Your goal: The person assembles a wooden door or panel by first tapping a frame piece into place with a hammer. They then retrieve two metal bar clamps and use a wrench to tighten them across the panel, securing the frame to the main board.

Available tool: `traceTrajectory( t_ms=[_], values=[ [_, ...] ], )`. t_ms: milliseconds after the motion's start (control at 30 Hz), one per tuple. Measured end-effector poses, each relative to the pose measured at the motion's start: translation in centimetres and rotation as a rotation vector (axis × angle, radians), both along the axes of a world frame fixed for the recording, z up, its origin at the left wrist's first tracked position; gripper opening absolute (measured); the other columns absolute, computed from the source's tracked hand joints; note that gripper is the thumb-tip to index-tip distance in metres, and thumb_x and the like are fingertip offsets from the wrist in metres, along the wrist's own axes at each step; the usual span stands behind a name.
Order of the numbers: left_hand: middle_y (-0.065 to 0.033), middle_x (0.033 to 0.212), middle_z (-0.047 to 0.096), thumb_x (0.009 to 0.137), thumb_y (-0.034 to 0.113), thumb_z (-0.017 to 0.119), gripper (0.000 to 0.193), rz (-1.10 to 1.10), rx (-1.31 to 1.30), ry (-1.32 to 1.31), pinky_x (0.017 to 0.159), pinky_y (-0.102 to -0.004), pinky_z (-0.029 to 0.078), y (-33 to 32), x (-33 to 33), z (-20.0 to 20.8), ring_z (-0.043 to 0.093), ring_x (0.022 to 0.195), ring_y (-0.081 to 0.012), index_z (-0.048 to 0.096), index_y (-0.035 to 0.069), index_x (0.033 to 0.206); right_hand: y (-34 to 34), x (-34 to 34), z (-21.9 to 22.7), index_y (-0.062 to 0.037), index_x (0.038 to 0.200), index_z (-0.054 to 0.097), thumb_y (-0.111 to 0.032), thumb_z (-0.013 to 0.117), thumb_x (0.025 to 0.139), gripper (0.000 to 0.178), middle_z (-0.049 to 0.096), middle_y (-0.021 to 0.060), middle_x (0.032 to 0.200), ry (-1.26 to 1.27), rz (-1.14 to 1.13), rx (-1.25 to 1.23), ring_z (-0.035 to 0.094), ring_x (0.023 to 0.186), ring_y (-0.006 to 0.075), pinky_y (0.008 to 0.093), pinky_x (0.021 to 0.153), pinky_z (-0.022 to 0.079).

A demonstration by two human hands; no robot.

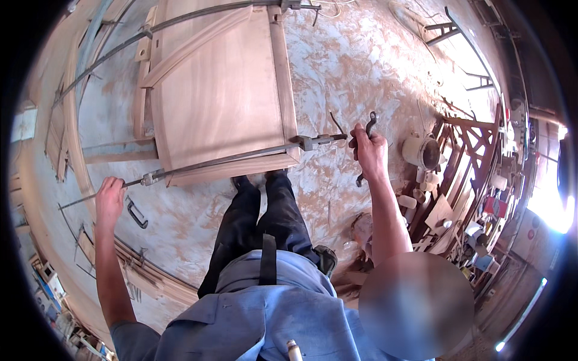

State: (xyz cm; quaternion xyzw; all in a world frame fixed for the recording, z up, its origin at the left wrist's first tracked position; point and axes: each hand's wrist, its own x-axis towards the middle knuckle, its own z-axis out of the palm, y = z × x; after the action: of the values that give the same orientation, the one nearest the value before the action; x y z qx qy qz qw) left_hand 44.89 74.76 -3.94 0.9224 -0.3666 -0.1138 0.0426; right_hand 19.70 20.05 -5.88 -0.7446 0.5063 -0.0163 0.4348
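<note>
A wooden panel with a frame (pixel 223 90) lies in front of my legs. Across its near end runs a long bar clamp (pixel 229 157), its jaws at the panel's left and right edges. My left hand (pixel 110 195) is closed around the bar's left part, just outside the left jaw. In my right hand (pixel 370 150) is a dark wrench (pixel 371 118) with a bent, ring-like end; its other end shows below the wrist. The fist is close to the clamp's screw end and thin handle (pixel 336 122); whether the wrench touches them I cannot tell.
A second bar clamp (pixel 211 10) crosses the panel's far end. On the floor by my left forearm lies a C-clamp (pixel 137 214). To the right stand a stained bucket (pixel 419 151) and piled wood offcuts (pixel 442 213). Long timber strips (pixel 150 268) lie at the lower left.
</note>
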Motion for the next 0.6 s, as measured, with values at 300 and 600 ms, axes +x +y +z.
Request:
traceTrajectory(
  t_ms=[300, 600],
  values=[
    [-0.013, 0.088, 0.057, 0.078, 0.0, 0.064, 0.017, 0.003, 0.028, 0.065, 0.075, -0.0412, 0.047, -1.0, -0.1, 0.6, 0.056, 0.089, -0.0327, 0.059, 0.001, 0.094, 5.2, 4.8, 4.2, -0.0069, 0.098, 0.068, -0.018, 0.066, 0.085, 0.017, 0.067, 0.0086, 0.106, -0.357, 0.86, -0.352, 0.067, 0.083, 0.0287, 0.0363, 0.07, 0.055],
    [-0.0103, 0.087, 0.057, 0.08, 0.006, 0.06, 0.01, -0.038, 0.046, 0.047, 0.077, -0.0402, 0.048, 1.4, 1.5, -0.7, 0.057, 0.092, -0.0303, 0.061, 0.007, 0.089, 6.3, 4.4, 4.1, -0.014, 0.101, 0.066, -0.003, 0.055, 0.079, 0.027, 0.064, 0.0036, 0.108, -0.032, 1.098, -0.421, 0.066, 0.083, 0.0302, 0.0404, 0.07, 0.055]
  ],
)
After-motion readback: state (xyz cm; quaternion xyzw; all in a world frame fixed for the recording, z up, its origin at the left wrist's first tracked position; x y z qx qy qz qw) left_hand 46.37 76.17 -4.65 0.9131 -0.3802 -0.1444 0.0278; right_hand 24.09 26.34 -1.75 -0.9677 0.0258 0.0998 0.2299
